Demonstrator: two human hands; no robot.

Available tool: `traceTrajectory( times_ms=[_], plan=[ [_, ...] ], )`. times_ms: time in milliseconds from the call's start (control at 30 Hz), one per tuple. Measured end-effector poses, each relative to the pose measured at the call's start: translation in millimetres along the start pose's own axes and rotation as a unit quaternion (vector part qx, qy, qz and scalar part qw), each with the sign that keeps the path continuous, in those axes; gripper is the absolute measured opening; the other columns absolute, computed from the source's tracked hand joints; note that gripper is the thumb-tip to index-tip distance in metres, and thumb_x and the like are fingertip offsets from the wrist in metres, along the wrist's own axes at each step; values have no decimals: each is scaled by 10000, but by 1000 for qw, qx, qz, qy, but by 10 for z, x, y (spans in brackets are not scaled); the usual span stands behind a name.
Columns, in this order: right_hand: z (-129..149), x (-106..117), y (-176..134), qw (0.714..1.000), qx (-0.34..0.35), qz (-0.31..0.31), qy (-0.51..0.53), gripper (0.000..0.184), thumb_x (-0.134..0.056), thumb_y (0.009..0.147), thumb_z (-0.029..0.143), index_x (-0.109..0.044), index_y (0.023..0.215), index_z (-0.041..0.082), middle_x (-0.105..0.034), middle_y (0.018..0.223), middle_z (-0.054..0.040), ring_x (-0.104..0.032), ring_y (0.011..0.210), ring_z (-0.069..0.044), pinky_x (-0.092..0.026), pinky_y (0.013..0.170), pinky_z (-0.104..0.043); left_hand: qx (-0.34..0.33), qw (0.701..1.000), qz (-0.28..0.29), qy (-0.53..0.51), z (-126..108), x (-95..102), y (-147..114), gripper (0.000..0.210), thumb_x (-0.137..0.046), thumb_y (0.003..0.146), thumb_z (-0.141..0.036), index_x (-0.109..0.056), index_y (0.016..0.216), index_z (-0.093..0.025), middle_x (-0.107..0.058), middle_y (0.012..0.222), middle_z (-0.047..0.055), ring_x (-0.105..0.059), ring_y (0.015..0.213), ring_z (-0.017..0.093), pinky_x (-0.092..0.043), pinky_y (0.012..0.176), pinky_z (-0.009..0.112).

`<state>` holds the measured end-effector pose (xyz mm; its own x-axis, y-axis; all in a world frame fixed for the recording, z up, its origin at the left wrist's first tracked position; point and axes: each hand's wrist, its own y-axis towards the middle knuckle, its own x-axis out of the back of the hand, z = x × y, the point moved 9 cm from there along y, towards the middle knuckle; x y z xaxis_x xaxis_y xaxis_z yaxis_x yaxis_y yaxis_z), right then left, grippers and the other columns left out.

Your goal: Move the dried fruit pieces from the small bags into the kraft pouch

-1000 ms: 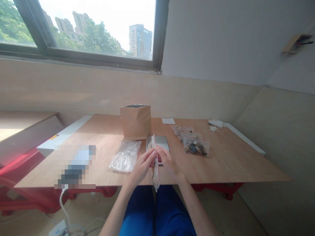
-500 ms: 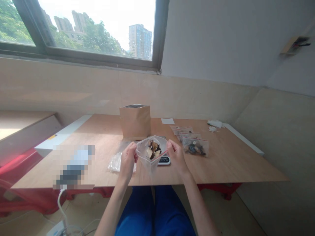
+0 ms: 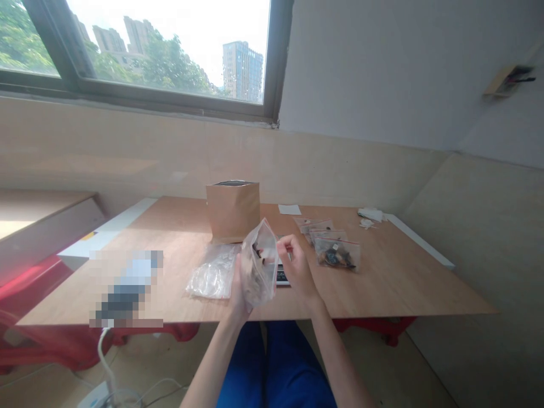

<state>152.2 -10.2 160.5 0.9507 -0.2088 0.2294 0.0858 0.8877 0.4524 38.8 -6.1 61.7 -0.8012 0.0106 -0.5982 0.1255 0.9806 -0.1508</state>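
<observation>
A clear zip bag (image 3: 257, 280) with a red seal line is tilted in front of me, its mouth open toward the right. Dark and pale dried pieces, perhaps mushroom, show inside. My left hand (image 3: 239, 289) is wrapped round the bag's left side and bottom, its fingers mostly hidden behind it. At the right edge of the mouth, my right hand (image 3: 296, 263) has its fingers curled and pinched on the bag's rim. Behind the bag, a small digital scale (image 3: 283, 276) is partly covered.
An open brown paper bag (image 3: 233, 212) stands at the back. Left of my hands lies a pile of clear plastic bags (image 3: 208, 277). Several filled zip bags (image 3: 335, 255) lie to the right. A white card (image 3: 289, 209) and white scraps (image 3: 370, 214) are farther back. A pixelated object (image 3: 130, 289) sits left.
My left hand has shifted from the bag's left rim to its side and bottom. The bag has turned from facing me to a tilt, mouth toward the right hand.
</observation>
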Motion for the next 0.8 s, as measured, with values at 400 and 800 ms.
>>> traceTrajectory(
  times_ms=[400, 800],
  plan=[
    [125, -536, 301, 986, -45, 154, -50, 64, -486, 807, 174, -532, 844, 198, -639, 867, -15, -617, 830, -149, -471, 763, -284, -112, 987, -79, 86, -412, 455, 263, 481, -406, 836, -595, -619, 1032, -211, -679, 1036, 71, -639, 954, 180, -525, 728, 265],
    [-102, -1307, 474, 956, 61, 278, -66, 160, -512, 830, 240, -601, 709, 185, -614, 787, -8, -552, 846, -163, -455, 797, -298, -195, 963, -119, 146, -536, 927, 565, 369, -566, 764, -492, -617, 935, -169, -673, 1001, 61, -615, 971, 185, -471, 843, 275]
  ],
)
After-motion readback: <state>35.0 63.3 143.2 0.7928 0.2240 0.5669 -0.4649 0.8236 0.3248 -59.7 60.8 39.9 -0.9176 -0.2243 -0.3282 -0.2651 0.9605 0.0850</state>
